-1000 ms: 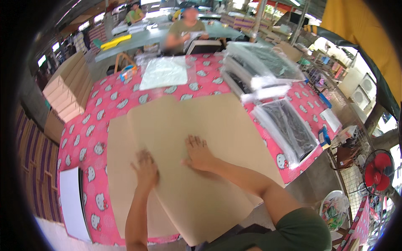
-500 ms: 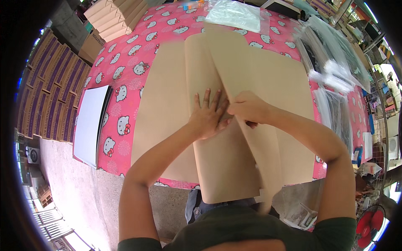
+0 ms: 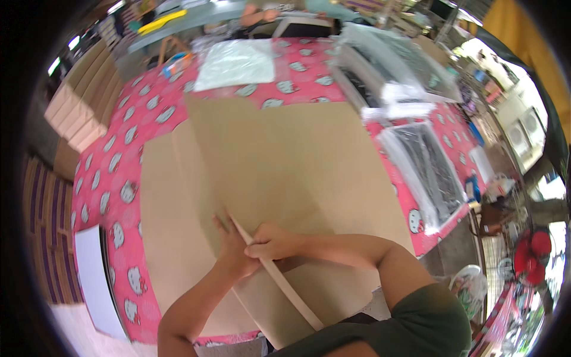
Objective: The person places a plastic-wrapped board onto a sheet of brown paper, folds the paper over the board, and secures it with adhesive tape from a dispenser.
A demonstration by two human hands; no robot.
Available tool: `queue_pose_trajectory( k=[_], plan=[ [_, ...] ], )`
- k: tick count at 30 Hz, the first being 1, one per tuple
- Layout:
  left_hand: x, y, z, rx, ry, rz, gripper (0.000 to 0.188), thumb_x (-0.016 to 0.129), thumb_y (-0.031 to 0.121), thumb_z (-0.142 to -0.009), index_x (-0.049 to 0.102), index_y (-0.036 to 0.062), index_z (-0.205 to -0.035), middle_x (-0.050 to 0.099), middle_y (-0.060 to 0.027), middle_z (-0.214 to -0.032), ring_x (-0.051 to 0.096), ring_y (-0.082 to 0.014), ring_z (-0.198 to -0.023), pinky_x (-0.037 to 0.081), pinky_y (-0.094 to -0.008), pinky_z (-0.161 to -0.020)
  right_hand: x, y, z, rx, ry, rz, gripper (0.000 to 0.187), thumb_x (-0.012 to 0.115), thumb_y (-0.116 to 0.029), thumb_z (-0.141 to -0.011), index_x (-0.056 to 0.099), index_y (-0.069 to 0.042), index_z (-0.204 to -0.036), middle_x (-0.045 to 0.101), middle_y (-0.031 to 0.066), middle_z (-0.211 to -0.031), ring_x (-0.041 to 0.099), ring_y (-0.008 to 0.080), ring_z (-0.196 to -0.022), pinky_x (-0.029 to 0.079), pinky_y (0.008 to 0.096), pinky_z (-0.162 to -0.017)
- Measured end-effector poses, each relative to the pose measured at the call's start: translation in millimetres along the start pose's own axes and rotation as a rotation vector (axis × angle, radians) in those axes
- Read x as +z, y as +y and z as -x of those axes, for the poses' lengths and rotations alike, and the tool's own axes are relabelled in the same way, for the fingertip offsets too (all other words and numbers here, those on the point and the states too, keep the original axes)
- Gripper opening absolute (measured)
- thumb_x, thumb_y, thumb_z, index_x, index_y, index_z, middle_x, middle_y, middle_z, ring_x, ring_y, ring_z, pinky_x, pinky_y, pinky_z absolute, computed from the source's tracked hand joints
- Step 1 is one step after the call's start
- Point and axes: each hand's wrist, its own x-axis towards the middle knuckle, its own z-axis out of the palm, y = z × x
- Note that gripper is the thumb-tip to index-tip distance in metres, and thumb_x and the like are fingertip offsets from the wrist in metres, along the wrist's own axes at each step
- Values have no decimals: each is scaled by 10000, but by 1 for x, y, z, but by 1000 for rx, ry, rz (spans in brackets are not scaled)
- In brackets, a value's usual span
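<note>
Large sheets of brown kraft paper point(image 3: 267, 154) cover the middle of the table, one raised near me into a fold with a narrow edge standing up. My right hand point(image 3: 276, 243) is closed in a pinch on that raised edge. Just to its left, my left hand point(image 3: 237, 254) rests against the paper with fingers stretched out. Part of its fingers is hidden behind the paper's edge and blurred. The lower end of the fold runs toward my body.
A pink cat-print cloth point(image 3: 128, 217) covers the table. White boards point(image 3: 98, 279) lie at the left edge. Plastic-wrapped frames point(image 3: 425, 172) lie right, clear plastic bags point(image 3: 236, 64) far. Stacked brown packages point(image 3: 86, 98) stand far left; a person point(image 3: 279, 13) works beyond.
My view has swung, so the table appears shifted left and lower. My right hand still grips the paper edge, and the fold now leans leftward over my left hand's fingers.
</note>
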Motion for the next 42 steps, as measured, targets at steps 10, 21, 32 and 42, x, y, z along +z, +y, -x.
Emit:
queue_pose_trajectory(
  k=[10,21,32,42],
  plan=[
    [0,12,1,28,84,-54,726,563,402,-748,310,77,-1346,98,-244,-1426,-31,-494,-1294,2,-693,-951,10,0,18,50,66,-144,380,528,-194,-815,482,7,-496,434,3,-421,399,87,-364,302,275,-350],
    [57,-83,16,-158,375,1105,623,442,386,-868,278,23,-1347,246,-170,-1402,192,-303,-1312,169,-438,-1056,24,8,22,12,158,-28,321,546,-175,-808,503,-26,-527,425,-6,-442,433,73,-372,334,237,-348],
    [18,1,43,-260,664,1748,640,283,457,-933,69,89,-1411,218,-148,-1420,309,-266,-1261,342,-369,-988,12,2,24,88,203,-427,184,569,-201,-734,584,-19,-715,499,-9,-512,430,75,-373,358,247,-356],
    [11,4,29,-653,170,-91,645,349,321,-907,71,-3,-1391,5,-202,-1455,-6,-361,-1346,95,-512,-1062,26,-4,17,96,171,-30,301,551,-163,-750,488,2,-506,433,32,-399,427,115,-309,341,274,-293]
  ],
)
